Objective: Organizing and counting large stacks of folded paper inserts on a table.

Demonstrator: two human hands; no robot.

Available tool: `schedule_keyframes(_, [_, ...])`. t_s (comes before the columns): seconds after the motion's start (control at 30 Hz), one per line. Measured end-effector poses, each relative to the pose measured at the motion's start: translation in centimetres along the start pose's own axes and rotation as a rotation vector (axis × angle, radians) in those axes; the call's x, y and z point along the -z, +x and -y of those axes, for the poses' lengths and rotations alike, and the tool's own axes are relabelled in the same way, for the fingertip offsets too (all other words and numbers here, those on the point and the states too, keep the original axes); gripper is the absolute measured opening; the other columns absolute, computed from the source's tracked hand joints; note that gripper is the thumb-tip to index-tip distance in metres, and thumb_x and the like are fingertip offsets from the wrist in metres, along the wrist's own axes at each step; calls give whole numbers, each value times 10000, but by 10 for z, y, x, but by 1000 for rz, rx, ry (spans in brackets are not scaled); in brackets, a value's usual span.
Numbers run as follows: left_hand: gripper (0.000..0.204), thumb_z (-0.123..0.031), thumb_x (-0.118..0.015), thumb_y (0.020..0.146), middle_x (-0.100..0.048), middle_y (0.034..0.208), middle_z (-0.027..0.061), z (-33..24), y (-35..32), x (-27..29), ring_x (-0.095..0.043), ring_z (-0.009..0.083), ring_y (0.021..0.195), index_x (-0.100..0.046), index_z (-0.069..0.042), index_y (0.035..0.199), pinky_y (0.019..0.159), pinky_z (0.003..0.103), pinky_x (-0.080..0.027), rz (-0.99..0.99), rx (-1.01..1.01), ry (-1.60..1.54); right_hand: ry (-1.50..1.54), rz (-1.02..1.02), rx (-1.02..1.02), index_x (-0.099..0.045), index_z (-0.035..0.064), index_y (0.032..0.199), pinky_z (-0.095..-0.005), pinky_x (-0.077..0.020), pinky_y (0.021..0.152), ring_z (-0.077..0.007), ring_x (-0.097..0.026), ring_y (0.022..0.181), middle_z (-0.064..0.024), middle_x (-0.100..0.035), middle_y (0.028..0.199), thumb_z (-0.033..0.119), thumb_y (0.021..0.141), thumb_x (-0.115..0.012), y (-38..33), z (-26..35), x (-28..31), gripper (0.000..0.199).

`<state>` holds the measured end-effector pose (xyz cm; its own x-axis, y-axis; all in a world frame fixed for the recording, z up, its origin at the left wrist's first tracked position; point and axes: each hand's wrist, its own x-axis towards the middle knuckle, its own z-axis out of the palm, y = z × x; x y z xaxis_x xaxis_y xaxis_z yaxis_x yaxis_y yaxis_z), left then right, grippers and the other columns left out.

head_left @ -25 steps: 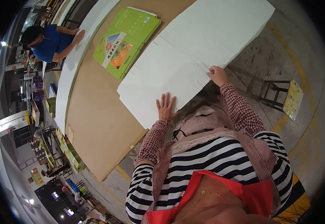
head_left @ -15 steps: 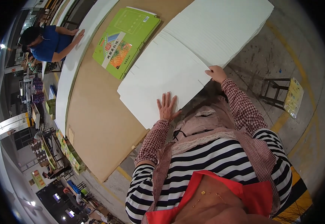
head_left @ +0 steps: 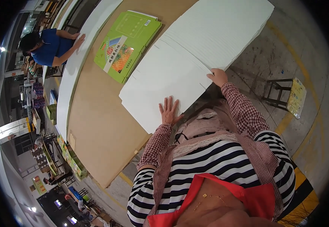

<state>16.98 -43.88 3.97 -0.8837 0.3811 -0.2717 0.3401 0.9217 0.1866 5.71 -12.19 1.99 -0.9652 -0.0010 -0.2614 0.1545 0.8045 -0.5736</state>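
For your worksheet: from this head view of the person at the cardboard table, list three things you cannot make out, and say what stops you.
- Right hand: its fingertips curl over the edge of the flat white cardboard sheet, so the grip underneath is hidden.
- White sheet stack: its far end is cut off by the top edge.
- Green printed flat carton: the picture on it is too small to make out.
- Left hand lies flat; what is beneath the sheet is covered.

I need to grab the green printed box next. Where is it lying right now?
In the head view, the green printed box lies flat on the brown table, up and to the left of the white cardboard sheets, on their far side from both hands.
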Motion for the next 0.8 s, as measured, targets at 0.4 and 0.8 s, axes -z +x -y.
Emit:
schedule_keyframes(0.4, [901, -540, -653, 631, -89, 1452, 102, 8, -2, -6, -31, 303, 1340, -253, -204, 1365, 1032, 562, -26, -48, -17, -2, 445, -73, -35, -571, 29, 718, -382, -441, 622, -283, -553, 680, -117, -558, 672, 210, 759, -596, -2, 10, 14, 187])
schedule_keyframes(0.8, [885, -530, -654, 637, -85, 1452, 98, 4, -5, -1, -35, 304, 1339, -256, -212, 1361, 1032, 562, -27, -22, -12, 3, -52, -64, 61, -579, 41, 710, -434, -424, 615, -329, -547, 705, -144, -573, 712, 283, 801, -506, 5, 5, -4, 269])
